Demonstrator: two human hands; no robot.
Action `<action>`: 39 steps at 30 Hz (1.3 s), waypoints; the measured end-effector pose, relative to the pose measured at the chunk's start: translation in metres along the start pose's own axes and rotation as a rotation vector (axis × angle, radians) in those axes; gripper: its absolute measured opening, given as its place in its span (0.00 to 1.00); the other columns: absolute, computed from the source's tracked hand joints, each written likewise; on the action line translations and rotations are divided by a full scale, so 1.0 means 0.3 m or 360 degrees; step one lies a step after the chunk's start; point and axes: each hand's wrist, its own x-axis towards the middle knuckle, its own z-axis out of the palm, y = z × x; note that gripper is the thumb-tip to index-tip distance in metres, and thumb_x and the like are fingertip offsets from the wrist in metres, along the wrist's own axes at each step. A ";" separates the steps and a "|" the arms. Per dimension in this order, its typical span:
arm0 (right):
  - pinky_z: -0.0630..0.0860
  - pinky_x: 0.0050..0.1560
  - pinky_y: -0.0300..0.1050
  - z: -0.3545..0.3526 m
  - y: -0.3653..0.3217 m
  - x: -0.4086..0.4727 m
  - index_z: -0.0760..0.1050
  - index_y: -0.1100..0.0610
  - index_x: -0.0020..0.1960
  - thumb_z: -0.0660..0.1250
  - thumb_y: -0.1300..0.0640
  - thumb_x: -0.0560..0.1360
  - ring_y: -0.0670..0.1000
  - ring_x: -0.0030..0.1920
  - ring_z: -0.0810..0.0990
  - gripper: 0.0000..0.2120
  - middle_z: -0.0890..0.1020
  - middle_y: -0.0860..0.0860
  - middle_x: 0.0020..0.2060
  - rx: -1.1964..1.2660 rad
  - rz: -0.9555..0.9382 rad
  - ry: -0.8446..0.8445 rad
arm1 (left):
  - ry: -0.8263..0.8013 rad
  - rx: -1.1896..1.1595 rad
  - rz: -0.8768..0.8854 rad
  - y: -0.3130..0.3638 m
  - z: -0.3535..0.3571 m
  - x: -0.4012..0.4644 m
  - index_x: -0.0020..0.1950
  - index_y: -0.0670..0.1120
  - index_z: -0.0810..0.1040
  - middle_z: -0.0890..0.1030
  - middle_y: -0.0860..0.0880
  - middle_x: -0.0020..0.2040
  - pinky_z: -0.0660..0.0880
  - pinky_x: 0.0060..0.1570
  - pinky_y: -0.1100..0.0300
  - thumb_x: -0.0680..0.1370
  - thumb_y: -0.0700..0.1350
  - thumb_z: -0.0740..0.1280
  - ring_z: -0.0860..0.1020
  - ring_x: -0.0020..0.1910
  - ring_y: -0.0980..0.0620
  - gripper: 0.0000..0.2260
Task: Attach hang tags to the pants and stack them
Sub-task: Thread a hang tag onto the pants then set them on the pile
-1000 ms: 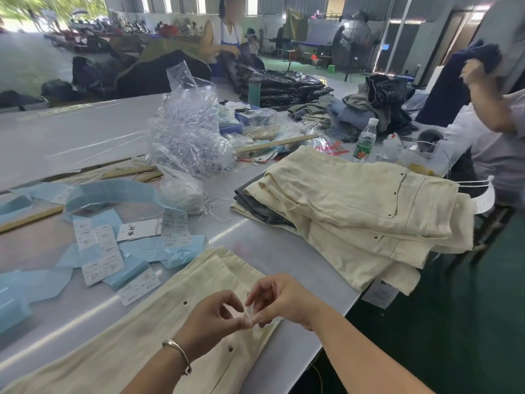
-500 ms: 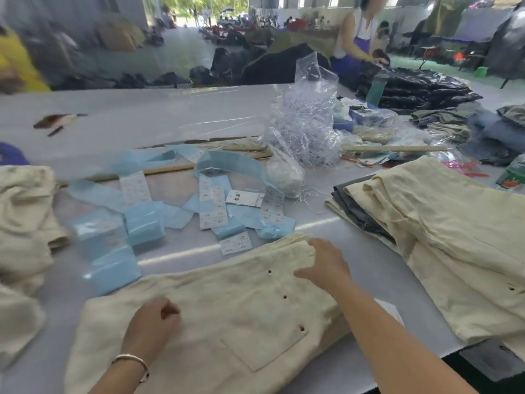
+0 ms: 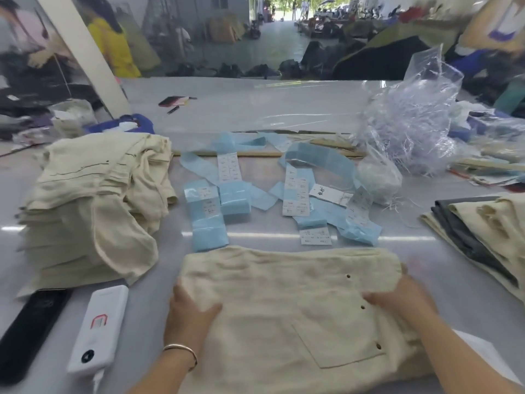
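Left hand (image 3: 189,314) gripping the left edge of the folded cream pants (image 3: 287,305), thumb lying on top, fingers tucked under the cloth. Right hand (image 3: 403,297) clasping the right edge, thumb on top, fingers wrapping the fold; slightly blurred. Pants lying between both hands on the worktop (image 3: 255,109). Just beyond the fingers, blue tag strips (image 3: 227,191) lying scattered. Left of the left hand, a white power bank (image 3: 98,328), then the cream stack (image 3: 93,206).

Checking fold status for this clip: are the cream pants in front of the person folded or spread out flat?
Folded. The cream pants form a compact rectangle, back pocket up; the left hand and right hand grip its side edges.
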 end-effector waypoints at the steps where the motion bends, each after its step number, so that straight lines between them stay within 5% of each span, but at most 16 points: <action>1: 0.74 0.51 0.49 -0.005 0.004 -0.007 0.71 0.52 0.64 0.78 0.40 0.60 0.55 0.55 0.77 0.38 0.79 0.52 0.58 0.0044 0.0021 -0.0025 | -0.0045 -0.0106 -0.0003 0.014 -0.010 0.002 0.77 0.42 0.54 0.68 0.39 0.71 0.66 0.65 0.50 0.65 0.49 0.80 0.69 0.69 0.39 0.50; 4: 0.73 0.47 0.48 -0.048 0.016 -0.030 0.77 0.54 0.57 0.82 0.49 0.58 0.53 0.51 0.78 0.30 0.82 0.52 0.52 0.0338 0.0109 -0.0083 | -0.0248 -0.0451 0.0074 0.085 -0.054 -0.017 0.63 0.44 0.72 0.80 0.46 0.54 0.73 0.57 0.49 0.57 0.52 0.77 0.78 0.57 0.41 0.37; 7: 0.70 0.37 0.43 -0.129 0.025 -0.085 0.79 0.55 0.51 0.82 0.53 0.57 0.49 0.43 0.78 0.24 0.82 0.50 0.44 0.0572 0.0144 -0.0067 | -0.0378 -0.0682 0.0303 0.199 -0.085 -0.085 0.49 0.56 0.78 0.84 0.55 0.40 0.76 0.41 0.56 0.50 0.56 0.70 0.81 0.42 0.55 0.27; 9: 0.72 0.36 0.44 -0.206 0.030 -0.142 0.79 0.52 0.47 0.82 0.54 0.58 0.49 0.41 0.79 0.21 0.82 0.48 0.40 0.0624 0.0140 -0.0036 | -0.0512 -0.0819 0.0483 0.300 -0.092 -0.145 0.48 0.61 0.80 0.84 0.58 0.42 0.76 0.40 0.61 0.51 0.54 0.69 0.81 0.40 0.60 0.25; 13: 0.77 0.39 0.46 -0.406 0.087 -0.264 0.81 0.54 0.43 0.82 0.60 0.54 0.52 0.40 0.83 0.19 0.85 0.51 0.38 0.0928 0.0088 0.0179 | -0.0759 -0.1023 0.0781 0.522 -0.080 -0.250 0.54 0.59 0.81 0.85 0.53 0.48 0.78 0.47 0.59 0.54 0.44 0.73 0.82 0.46 0.54 0.28; 17: 0.80 0.33 0.42 -0.637 0.215 -0.383 0.82 0.57 0.41 0.80 0.65 0.57 0.49 0.32 0.84 0.14 0.86 0.53 0.34 0.1300 0.0096 0.0525 | -0.0950 -0.1169 0.1125 0.812 -0.014 -0.385 0.51 0.65 0.80 0.85 0.59 0.46 0.76 0.37 0.72 0.52 0.46 0.74 0.81 0.41 0.64 0.28; 21: 0.82 0.41 0.52 -0.858 0.420 -0.463 0.82 0.56 0.46 0.79 0.61 0.60 0.54 0.38 0.86 0.15 0.86 0.52 0.38 0.1607 0.0173 0.0922 | -0.1182 -0.1345 0.1437 1.161 0.096 -0.580 0.52 0.62 0.81 0.85 0.56 0.46 0.78 0.40 0.67 0.58 0.39 0.74 0.81 0.42 0.60 0.27; 24: 0.80 0.37 0.47 -1.012 0.584 -0.497 0.80 0.56 0.48 0.78 0.60 0.63 0.54 0.37 0.86 0.15 0.86 0.52 0.38 0.1872 0.0171 0.1264 | -0.1270 -0.1446 0.1640 1.440 0.165 -0.709 0.54 0.63 0.80 0.84 0.57 0.48 0.79 0.45 0.62 0.56 0.41 0.77 0.81 0.46 0.59 0.29; 29: 0.78 0.35 0.45 -1.219 0.841 -0.470 0.79 0.54 0.52 0.75 0.57 0.67 0.55 0.38 0.85 0.14 0.86 0.52 0.39 0.2081 0.0261 0.1637 | -0.1497 -0.1390 0.1590 1.926 0.359 -0.807 0.57 0.57 0.80 0.83 0.50 0.53 0.80 0.50 0.52 0.55 0.46 0.77 0.81 0.52 0.50 0.30; 31: 0.79 0.45 0.53 -1.251 0.923 -0.425 0.73 0.56 0.62 0.73 0.56 0.71 0.59 0.49 0.82 0.21 0.82 0.57 0.52 0.1863 0.0439 0.1583 | -0.1372 -0.0954 0.1577 2.051 0.489 -0.810 0.63 0.51 0.75 0.81 0.45 0.56 0.78 0.55 0.49 0.60 0.51 0.76 0.79 0.57 0.42 0.32; 32: 0.77 0.54 0.56 -1.248 0.954 -0.399 0.66 0.57 0.69 0.72 0.56 0.72 0.60 0.57 0.77 0.28 0.77 0.60 0.61 0.1530 0.0564 0.1526 | -0.1096 -0.0453 0.1671 2.077 0.563 -0.807 0.67 0.49 0.71 0.79 0.43 0.60 0.75 0.58 0.48 0.64 0.56 0.75 0.76 0.61 0.40 0.34; 34: 0.62 0.69 0.55 -1.202 0.997 -0.352 0.46 0.59 0.77 0.71 0.54 0.72 0.61 0.72 0.60 0.44 0.57 0.62 0.74 0.0515 0.0765 0.1359 | -0.0552 0.0324 0.1870 2.065 0.717 -0.829 0.72 0.49 0.66 0.72 0.41 0.68 0.69 0.66 0.49 0.72 0.60 0.69 0.69 0.68 0.40 0.32; 35: 0.57 0.72 0.54 -1.166 1.001 -0.331 0.39 0.57 0.77 0.70 0.50 0.72 0.61 0.75 0.52 0.48 0.48 0.61 0.76 0.0026 0.0793 0.1259 | -0.0523 0.0437 0.1994 2.032 0.797 -0.859 0.73 0.50 0.66 0.70 0.42 0.69 0.67 0.67 0.50 0.74 0.59 0.67 0.68 0.69 0.41 0.30; 37: 0.50 0.74 0.58 -1.102 0.997 -0.290 0.38 0.48 0.78 0.64 0.42 0.74 0.59 0.77 0.45 0.44 0.41 0.56 0.77 -0.0496 0.0696 0.0969 | -0.0860 0.0525 0.2198 1.942 0.954 -0.939 0.71 0.52 0.70 0.72 0.45 0.70 0.66 0.67 0.53 0.76 0.58 0.66 0.69 0.69 0.45 0.25; 39: 0.45 0.75 0.59 -1.048 1.006 -0.252 0.48 0.45 0.77 0.58 0.38 0.76 0.55 0.77 0.46 0.35 0.46 0.50 0.78 -0.0623 0.0587 0.0720 | -0.1275 0.0716 0.2227 1.824 1.089 -1.024 0.71 0.51 0.71 0.72 0.46 0.70 0.66 0.68 0.55 0.78 0.58 0.63 0.69 0.69 0.45 0.22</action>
